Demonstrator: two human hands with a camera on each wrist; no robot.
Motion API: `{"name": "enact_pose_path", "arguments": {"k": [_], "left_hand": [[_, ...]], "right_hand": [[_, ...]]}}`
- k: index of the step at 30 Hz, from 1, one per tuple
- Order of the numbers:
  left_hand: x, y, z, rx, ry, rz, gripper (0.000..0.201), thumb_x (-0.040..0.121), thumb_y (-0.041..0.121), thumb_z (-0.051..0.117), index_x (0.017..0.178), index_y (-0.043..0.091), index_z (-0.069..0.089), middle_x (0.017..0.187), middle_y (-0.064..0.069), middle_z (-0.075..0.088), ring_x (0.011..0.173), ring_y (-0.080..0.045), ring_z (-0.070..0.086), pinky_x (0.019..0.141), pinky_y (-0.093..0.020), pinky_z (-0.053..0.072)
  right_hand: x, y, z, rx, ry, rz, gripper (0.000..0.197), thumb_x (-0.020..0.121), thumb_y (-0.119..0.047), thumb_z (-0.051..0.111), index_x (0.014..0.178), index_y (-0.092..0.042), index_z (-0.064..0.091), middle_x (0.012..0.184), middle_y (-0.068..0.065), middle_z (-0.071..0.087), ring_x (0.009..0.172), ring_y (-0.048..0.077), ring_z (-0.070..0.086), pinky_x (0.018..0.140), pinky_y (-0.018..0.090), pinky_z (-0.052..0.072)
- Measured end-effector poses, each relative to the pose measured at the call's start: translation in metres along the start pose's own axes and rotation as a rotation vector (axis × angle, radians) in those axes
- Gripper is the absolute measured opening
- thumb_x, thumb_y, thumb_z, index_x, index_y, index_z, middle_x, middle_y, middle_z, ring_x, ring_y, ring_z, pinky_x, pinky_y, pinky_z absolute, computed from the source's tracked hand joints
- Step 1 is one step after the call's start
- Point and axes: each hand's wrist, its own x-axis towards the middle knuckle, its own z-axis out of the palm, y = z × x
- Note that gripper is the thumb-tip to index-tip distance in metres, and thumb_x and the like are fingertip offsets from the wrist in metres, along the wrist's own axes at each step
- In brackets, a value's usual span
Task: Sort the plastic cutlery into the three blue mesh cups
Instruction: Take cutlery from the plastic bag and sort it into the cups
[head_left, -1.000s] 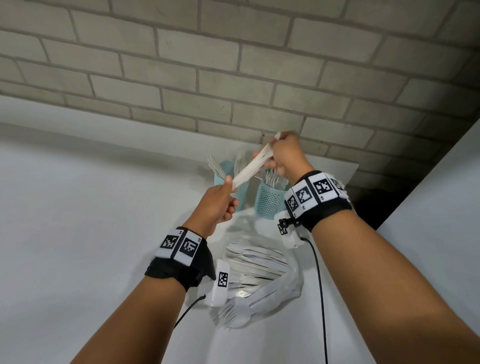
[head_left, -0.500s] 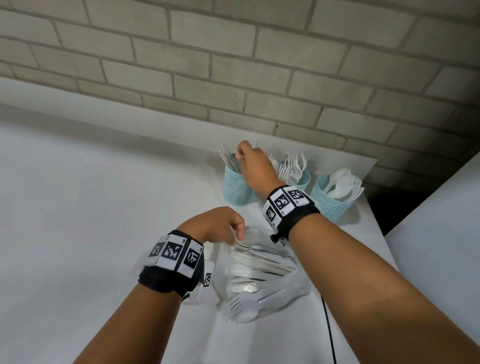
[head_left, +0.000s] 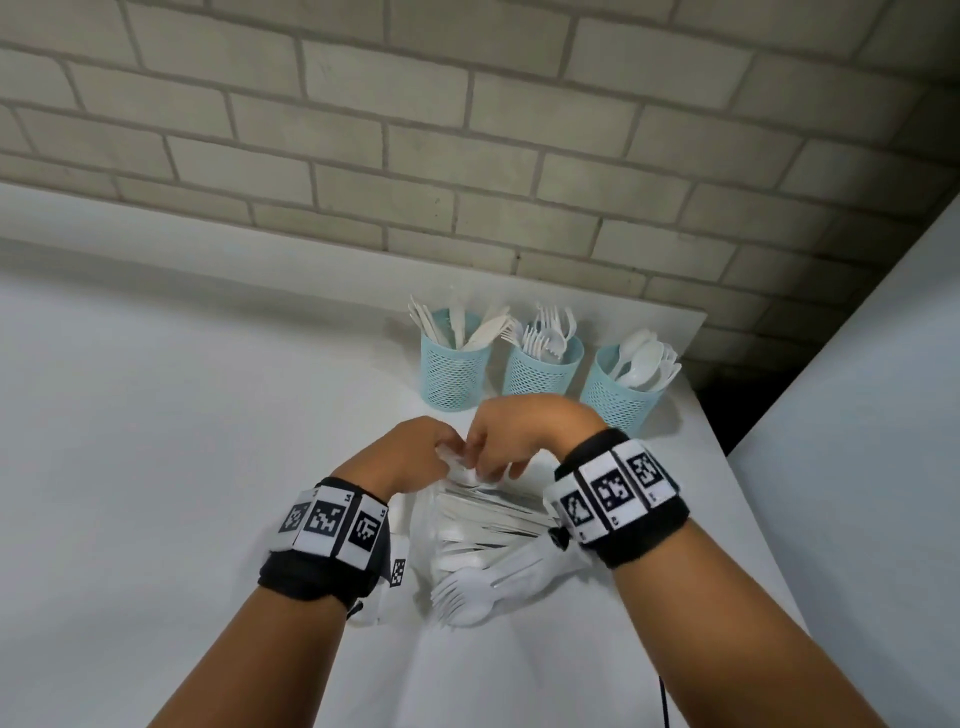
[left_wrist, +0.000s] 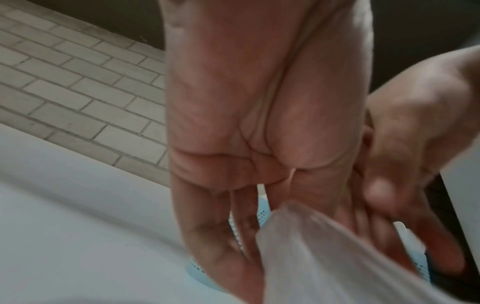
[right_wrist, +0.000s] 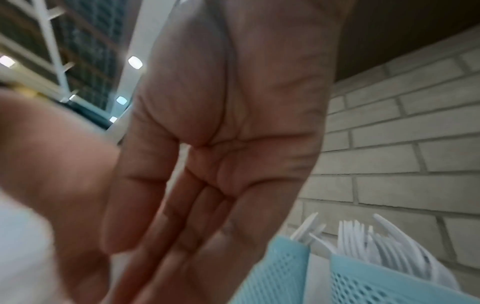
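Three blue mesh cups stand in a row at the back: the left cup (head_left: 451, 370) holds knives, the middle cup (head_left: 540, 371) forks, the right cup (head_left: 618, 392) spoons. In front of them lies a clear plastic bag (head_left: 467, 525) full of white cutlery, with forks (head_left: 467, 592) at its near end. My left hand (head_left: 415, 452) pinches the bag's far rim (left_wrist: 324, 257). My right hand (head_left: 498, 441) meets it there, its fingers (right_wrist: 182, 216) stretched out over the bag's mouth and holding nothing that I can see.
The white table (head_left: 182, 467) ends at a brick wall (head_left: 467, 156) just behind the cups. Its right edge (head_left: 727, 467) drops into a dark gap beside another white surface (head_left: 857, 415). A black cable (head_left: 665, 706) hangs from my right wrist.
My right hand left a knife in the left cup and came back down to the bag. My left hand dropped from the knife to the bag's rim.
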Motion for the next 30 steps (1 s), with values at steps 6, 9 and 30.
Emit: {"name": "enact_pose_path", "arguments": {"k": [6, 9, 30], "left_hand": [[-0.002, 0.004, 0.007, -0.114, 0.238, 0.006, 0.038, 0.085, -0.004, 0.05, 0.112, 0.016, 0.065, 0.119, -0.004, 0.061, 0.103, -0.015, 0.056, 0.083, -0.017, 0.037], [-0.003, 0.007, 0.008, -0.149, 0.297, 0.019, 0.03, 0.086, -0.002, 0.051, 0.105, 0.015, 0.067, 0.111, -0.003, 0.064, 0.094, -0.01, 0.053, 0.082, -0.016, 0.036], [-0.005, 0.018, 0.007, -0.288, 0.412, 0.071, 0.019, 0.083, -0.003, 0.057, 0.095, 0.008, 0.068, 0.086, 0.007, 0.061, 0.078, -0.003, 0.055, 0.07, -0.01, 0.038]], "right_hand": [[-0.005, 0.002, 0.043, -0.113, 0.305, 0.038, 0.029, 0.092, -0.011, 0.046, 0.115, 0.001, 0.058, 0.117, 0.017, 0.06, 0.105, 0.031, 0.058, 0.076, 0.029, 0.039], [-0.012, 0.0, 0.053, -0.137, 0.304, 0.07, 0.03, 0.09, -0.006, 0.05, 0.118, 0.003, 0.055, 0.124, 0.018, 0.053, 0.111, 0.033, 0.054, 0.079, 0.032, 0.041], [0.009, 0.024, 0.07, -0.167, 0.492, 0.08, 0.047, 0.086, -0.04, 0.06, 0.12, -0.008, 0.052, 0.12, 0.014, 0.058, 0.114, 0.032, 0.05, 0.089, 0.037, 0.045]]}}
